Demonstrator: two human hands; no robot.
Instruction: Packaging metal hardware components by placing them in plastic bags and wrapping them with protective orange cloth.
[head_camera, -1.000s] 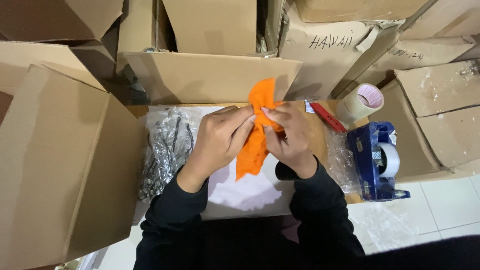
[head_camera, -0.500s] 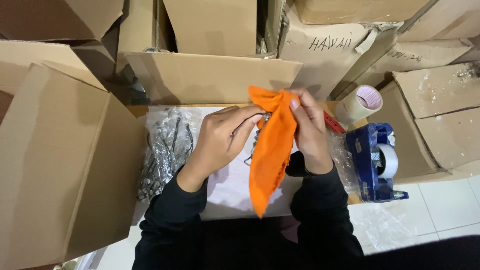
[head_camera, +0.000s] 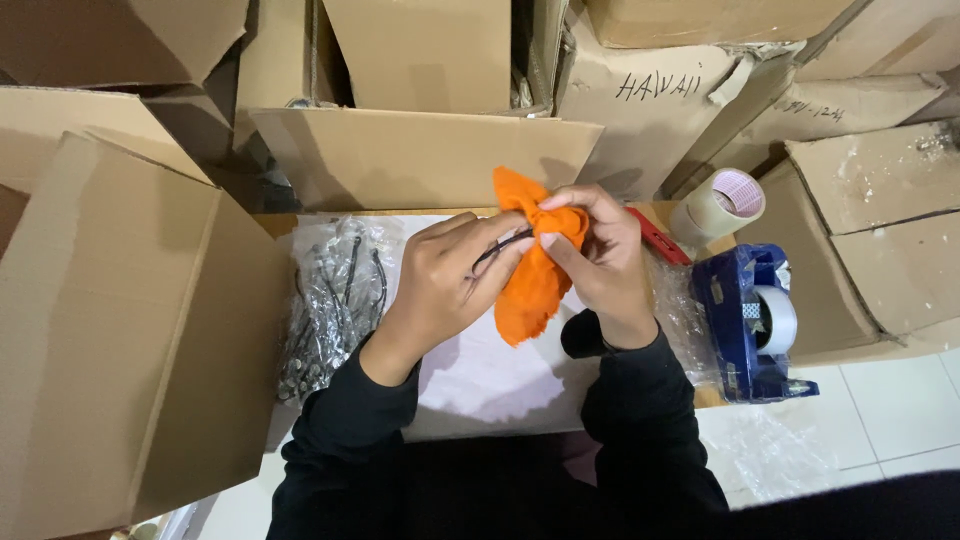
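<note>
The orange cloth (head_camera: 530, 270) hangs between the two hands above the white sheet (head_camera: 480, 380) on the table, its long axis running from a bunched top near the cardboard flap (head_camera: 420, 155) down to a frayed lower edge that points toward the person. It looks soft and woven, creased where it is gathered. The right hand (head_camera: 600, 255) is curled shut around the cloth's upper part, thumb pressed into the folds. The left hand (head_camera: 445, 285) is partly closed, its fingertips pinching a thin black cord (head_camera: 497, 250) that runs against the cloth. Left of the hands lies a clear plastic bag of dark cords (head_camera: 335, 300), glossy and wrinkled. To the right stand a blue tape dispenser (head_camera: 745, 320), a beige tape roll (head_camera: 720, 205) and a red cutter (head_camera: 657, 235), with brown cartons all around
</note>
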